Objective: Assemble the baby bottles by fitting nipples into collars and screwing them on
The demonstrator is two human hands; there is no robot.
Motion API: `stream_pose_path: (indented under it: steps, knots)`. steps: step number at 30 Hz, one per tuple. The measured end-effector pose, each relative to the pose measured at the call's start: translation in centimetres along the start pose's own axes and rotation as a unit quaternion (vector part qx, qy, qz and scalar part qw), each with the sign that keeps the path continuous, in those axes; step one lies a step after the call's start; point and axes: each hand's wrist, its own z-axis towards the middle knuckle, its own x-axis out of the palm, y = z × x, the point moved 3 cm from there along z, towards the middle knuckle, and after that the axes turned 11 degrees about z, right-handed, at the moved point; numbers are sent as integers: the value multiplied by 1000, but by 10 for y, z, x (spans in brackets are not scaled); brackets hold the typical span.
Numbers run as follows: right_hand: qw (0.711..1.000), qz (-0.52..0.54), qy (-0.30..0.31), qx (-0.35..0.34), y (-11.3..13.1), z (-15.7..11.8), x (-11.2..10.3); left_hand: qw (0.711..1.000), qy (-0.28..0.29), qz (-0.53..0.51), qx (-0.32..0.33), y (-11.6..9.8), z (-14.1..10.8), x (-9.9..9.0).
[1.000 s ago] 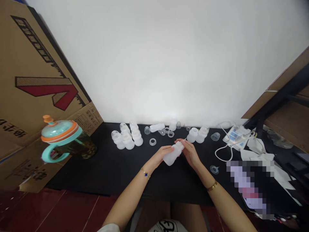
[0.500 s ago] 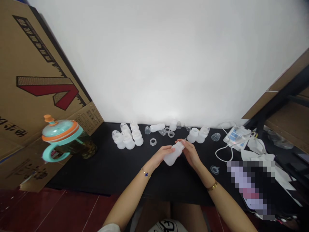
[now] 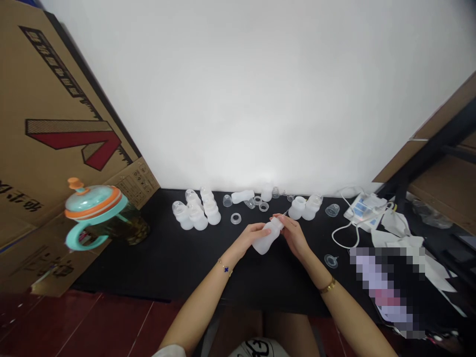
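Observation:
A frosted white baby bottle (image 3: pixel 263 243) lies tilted between my two hands above the black table, its neck up toward the right. My left hand (image 3: pixel 248 238) is closed round the body. My right hand (image 3: pixel 293 232) grips the neck end, where its fingers partly hide the collar. Just beyond my right hand stand white bottles (image 3: pixel 298 208), one of them with a clear cap. Loose clear rings (image 3: pixel 235 218) and a clear dome cap (image 3: pixel 227 200) lie behind my hands. A clear nipple (image 3: pixel 330 261) rests on the table to the right.
Several capped bottles (image 3: pixel 197 217) stand grouped at left. Farther left is a large jug (image 3: pixel 98 213) with a teal handle, before a cardboard box (image 3: pixel 55 94). On the right are a power strip with white cables (image 3: pixel 364 210), papers and a pixelated item (image 3: pixel 386 292). A white wall closes the back.

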Motion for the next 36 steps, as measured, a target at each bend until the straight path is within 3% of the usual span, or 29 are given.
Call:
stream_pose_path:
  steps: [36]
  knots:
    - [999, -35, -30, 6, -8, 8, -9, 998, -29, 47, 25, 4, 6, -3]
